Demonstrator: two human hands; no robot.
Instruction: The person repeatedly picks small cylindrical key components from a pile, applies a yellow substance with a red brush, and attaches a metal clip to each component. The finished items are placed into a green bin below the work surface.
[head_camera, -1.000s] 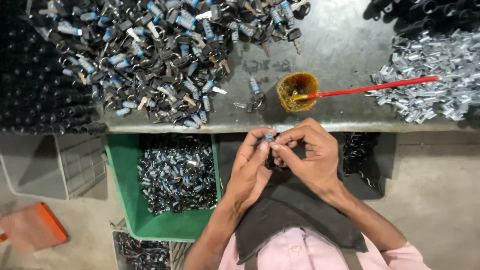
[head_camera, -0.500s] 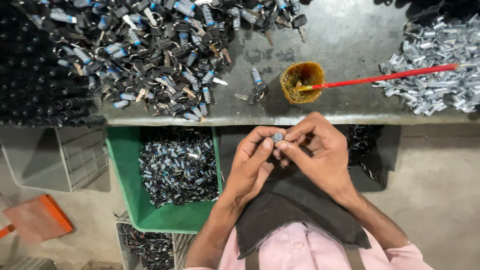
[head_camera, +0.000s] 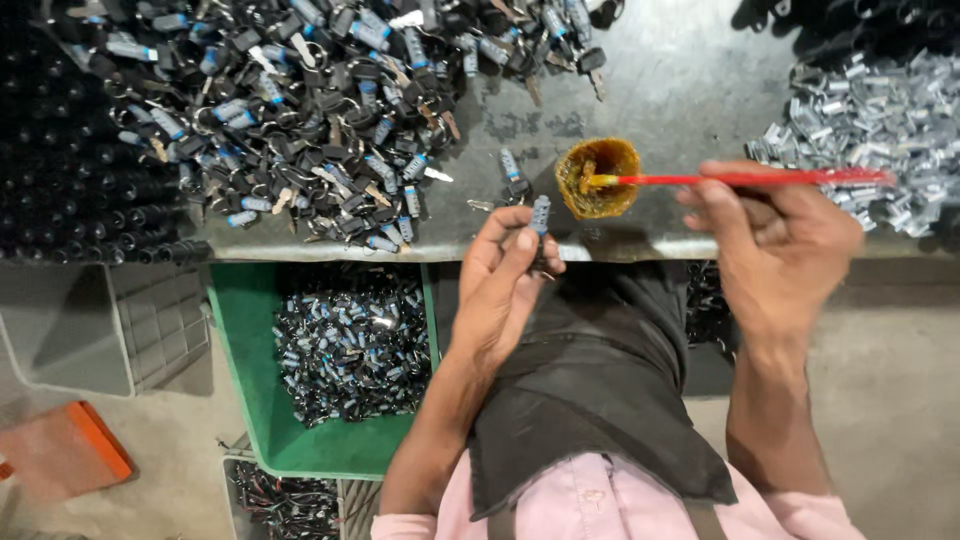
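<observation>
Lock cylinder (head_camera: 540, 215), small, silvery-blue, sits upright between thumb and fingertips of left hand (head_camera: 505, 290), pinched shut on it, just over the near edge of the desk (head_camera: 690, 80). Right hand (head_camera: 780, 245) is apart from the left, off to the right at the desk edge, fingers closed around the red brush (head_camera: 740, 180). Brush lies roughly level, its tip resting in the small yellow-orange pot (head_camera: 598, 177) that stands on the desk just beyond the cylinder. Hands not touching each other. Below them, dark cloth (head_camera: 590, 390) covers the person's lap, pink shirt (head_camera: 600, 500) at the bottom edge. Left of the lap on the floor, green bin (head_camera: 235, 320) holds a heap of similar small metal parts; grey crate (head_camera: 150, 320) beside it to the left, orange object (head_camera: 65, 450) further left and nearer, another tray of dark parts (head_camera: 285, 500) at the bottom. On the desk, one loose cylinder (head_camera: 512, 170) lies just left of the pot. Farther left, large pile of black and blue lock parts with keys (head_camera: 300, 110). Far left, rows of black cylinders (head_camera: 70, 200) stacked tight. Far right, heap of shiny silver clips (head_camera: 870, 100), more dark parts behind it at the top right; detail there can't be made out.
</observation>
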